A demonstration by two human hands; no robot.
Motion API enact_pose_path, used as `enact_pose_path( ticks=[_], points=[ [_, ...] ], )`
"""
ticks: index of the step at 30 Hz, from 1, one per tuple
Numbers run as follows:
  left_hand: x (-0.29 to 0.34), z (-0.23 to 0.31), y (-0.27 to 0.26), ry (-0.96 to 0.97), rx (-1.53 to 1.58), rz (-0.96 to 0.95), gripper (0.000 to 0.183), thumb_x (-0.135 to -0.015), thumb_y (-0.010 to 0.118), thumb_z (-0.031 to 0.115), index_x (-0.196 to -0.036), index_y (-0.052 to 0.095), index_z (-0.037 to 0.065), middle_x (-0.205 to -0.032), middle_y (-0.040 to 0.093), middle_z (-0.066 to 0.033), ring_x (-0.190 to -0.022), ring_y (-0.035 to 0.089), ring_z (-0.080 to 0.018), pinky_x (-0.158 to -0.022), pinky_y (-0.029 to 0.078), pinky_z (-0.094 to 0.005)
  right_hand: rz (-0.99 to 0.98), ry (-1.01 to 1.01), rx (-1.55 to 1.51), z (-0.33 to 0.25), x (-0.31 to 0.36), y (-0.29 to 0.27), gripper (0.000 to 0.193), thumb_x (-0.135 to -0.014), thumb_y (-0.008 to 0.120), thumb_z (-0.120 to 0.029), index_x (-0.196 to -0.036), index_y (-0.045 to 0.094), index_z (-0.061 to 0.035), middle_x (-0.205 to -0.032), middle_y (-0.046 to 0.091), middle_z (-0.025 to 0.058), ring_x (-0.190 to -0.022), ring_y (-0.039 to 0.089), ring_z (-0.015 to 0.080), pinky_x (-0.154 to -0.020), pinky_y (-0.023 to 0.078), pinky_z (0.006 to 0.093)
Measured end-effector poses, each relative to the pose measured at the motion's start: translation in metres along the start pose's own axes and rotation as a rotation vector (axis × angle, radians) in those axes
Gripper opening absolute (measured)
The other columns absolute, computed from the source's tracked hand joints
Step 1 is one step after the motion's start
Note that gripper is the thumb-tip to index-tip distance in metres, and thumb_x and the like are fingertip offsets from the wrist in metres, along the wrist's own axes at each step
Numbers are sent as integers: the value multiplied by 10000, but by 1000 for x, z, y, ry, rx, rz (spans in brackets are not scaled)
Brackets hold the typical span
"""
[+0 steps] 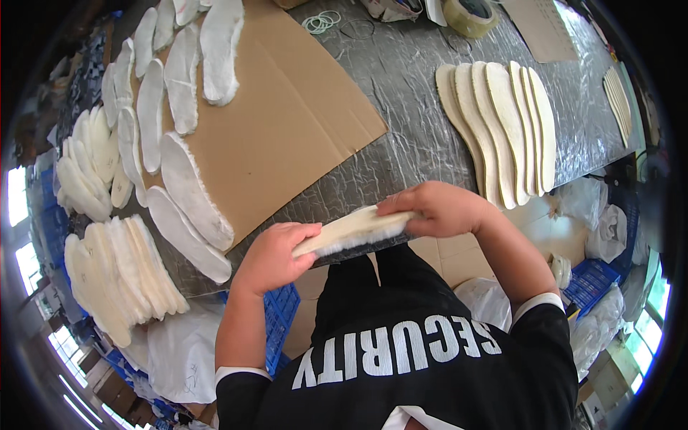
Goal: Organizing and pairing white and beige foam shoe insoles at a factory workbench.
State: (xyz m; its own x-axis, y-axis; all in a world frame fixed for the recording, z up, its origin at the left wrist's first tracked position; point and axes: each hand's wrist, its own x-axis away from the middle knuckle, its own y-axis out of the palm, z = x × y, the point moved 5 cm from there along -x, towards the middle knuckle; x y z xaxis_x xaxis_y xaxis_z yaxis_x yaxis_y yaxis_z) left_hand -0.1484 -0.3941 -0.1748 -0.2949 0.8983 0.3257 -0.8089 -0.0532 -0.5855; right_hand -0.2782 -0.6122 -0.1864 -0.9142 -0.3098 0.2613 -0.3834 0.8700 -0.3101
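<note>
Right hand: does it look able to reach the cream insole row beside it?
Probably yes: only tabletop lies between the right hand and the insole row, though that hand holds a fleecy insole.

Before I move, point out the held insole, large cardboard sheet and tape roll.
Held insole [349,228], head view: pale face's middle.
Large cardboard sheet [279,122], head view: bare middle.
Tape roll [470,27], head view: outer side.

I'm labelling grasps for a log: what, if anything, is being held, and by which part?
One fleecy insole, held by its two ends: the left grip has the left end, the right grip the right end.
</note>
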Motion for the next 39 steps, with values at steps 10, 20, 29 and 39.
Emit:
enact_pose_path(
  ticks=[10, 20, 29, 39],
  points=[
    [-10, 17, -11, 174, -355, 242, 291, -665, 799, 174, -902, 656, 86, -813, 686, -26, -761, 627, -202, -825, 430, -381, 197, -12, 540, -42, -21, -11, 456, -673, 787, -318, -1048, 666, -89, -817, 684, 84, -792, 661, 270, -800, 478, 381],
    [-11, 20, -4, 251, -358, 386, 294, -626, 785, 114, -891, 666, 71, -779, 684, -22, -741, 634, -200, -756, 415, -375, 381, -84, 725, -41, -53, 21, 190, -662, 724, -220, -637, 559, -129, -578, 587, 2, -598, 625, 200, -677, 459, 341],
    [-17, 21, 15, 262, -347, 453, 321, -628, 803, 119, -914, 660, 84, -822, 685, -9, -782, 635, -184, -813, 394, -403, 365, -78, 781, -51, -54, 28, 119, -702, 681, -233, -705, 604, -141, -619, 611, -13, -640, 633, 175, -723, 445, 340],
    [18, -22, -15, 46, -7, 560, 448, -601, 817, 49, -1021, 661, 43, -1002, 677, -76, -929, 612, -250, -853, 457, -371, 555, -132, 834, -49, -29, 28, 129, -703, 668, -190, -714, 559, -120, -670, 601, -30, -679, 623, 149, -801, 468, 377]
  ],
)
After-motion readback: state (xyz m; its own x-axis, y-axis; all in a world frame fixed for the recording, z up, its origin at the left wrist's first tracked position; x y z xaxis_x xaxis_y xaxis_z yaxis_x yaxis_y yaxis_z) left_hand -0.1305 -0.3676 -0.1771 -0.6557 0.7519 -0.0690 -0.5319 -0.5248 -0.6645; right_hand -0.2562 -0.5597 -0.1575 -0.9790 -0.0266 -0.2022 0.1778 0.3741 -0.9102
